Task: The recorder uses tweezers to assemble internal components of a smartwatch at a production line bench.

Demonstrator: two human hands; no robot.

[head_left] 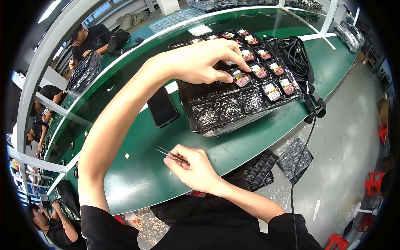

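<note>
My left hand (208, 60) reaches over a black plastic tray (196, 93). Its thumb and index finger span a small black-cased electronic unit (241, 79) with a pale and reddish face, gripping it at opposite edges. The other fingers are partly hidden behind the hand. Similar units (273, 91) fill several pockets at the tray's right and far side, while nearer pockets at its front left show bare textured bottoms. Closer to me, my right hand (193, 166) pinches a pair of metal tweezers (173, 156), tips pointing left above the green table.
A dark smartphone (161, 106) lies left of the tray on the green table (141, 179). A black bag (291, 58) with coiled cable sits at the right, its cord trailing down. Empty trays (293, 158) lie on the floor. Co-workers (89, 41) sit across and leftward.
</note>
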